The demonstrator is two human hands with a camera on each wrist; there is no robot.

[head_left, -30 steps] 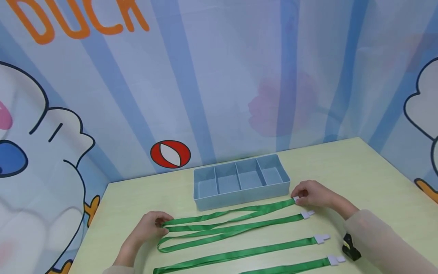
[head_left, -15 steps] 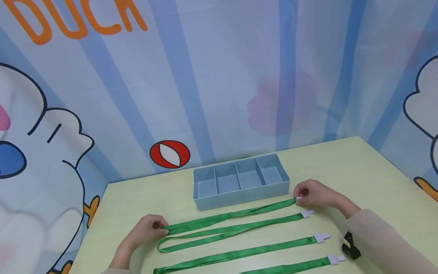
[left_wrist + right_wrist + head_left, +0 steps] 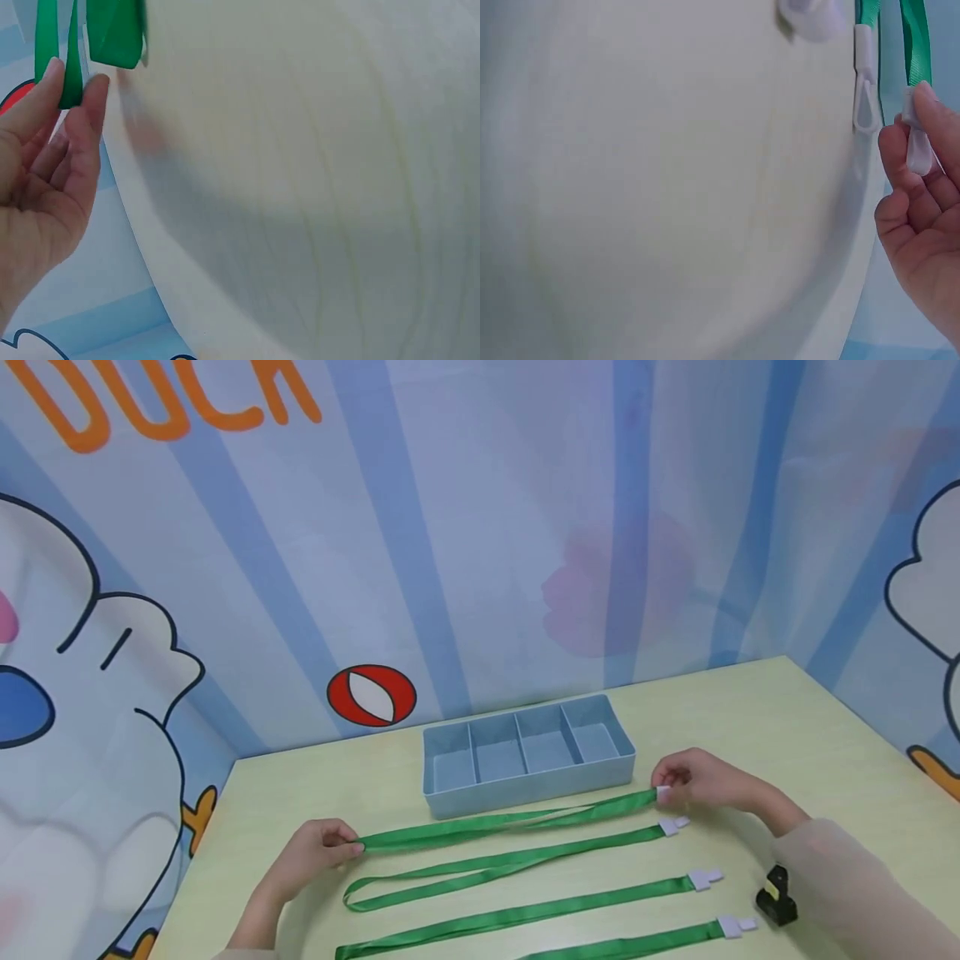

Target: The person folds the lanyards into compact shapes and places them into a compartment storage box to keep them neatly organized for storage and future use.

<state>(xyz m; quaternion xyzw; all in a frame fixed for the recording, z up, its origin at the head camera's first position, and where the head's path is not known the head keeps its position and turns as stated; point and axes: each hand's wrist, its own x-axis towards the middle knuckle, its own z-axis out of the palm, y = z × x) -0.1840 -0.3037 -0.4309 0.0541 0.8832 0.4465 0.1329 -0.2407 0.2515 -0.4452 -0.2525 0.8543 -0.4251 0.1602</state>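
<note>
"So, what do the fingers have hold of?"

"A green lanyard (image 3: 450, 832), stretched between the 2 hands. The left hand (image 3: 318, 858) pinches its folded end, and the right hand (image 3: 701, 778) pinches the white clip (image 3: 917, 146) at the other end."

"Any gap at the fingertips?"

"Just the thickness of what they grip: ribbon on the left, plastic on the right. The right wrist view shows the remaining right fingers loosely bent beside the clip."

"And between the fingers?"

"The ribbon runs nearly straight, its 2 bands close together, with a slim gap nearer the right fingers. I can't tell whether its middle touches the table (image 3: 750, 727)."

"What lies on the person's side of the fingers?"

"First a looped lanyard (image 3: 600, 844), its clip just beside the right fingers. Past that come a straight lanyard (image 3: 525, 913) and a cut-off lanyard (image 3: 637, 946), which leaves the bottom of the head view. A small black object (image 3: 777, 902) with a yellow patch sits near the right sleeve (image 3: 855, 885)."

"Beyond the fingers?"

"A blue-grey tray (image 3: 528, 792) with 4 compartments, its right end just left of the right fingers."
</note>
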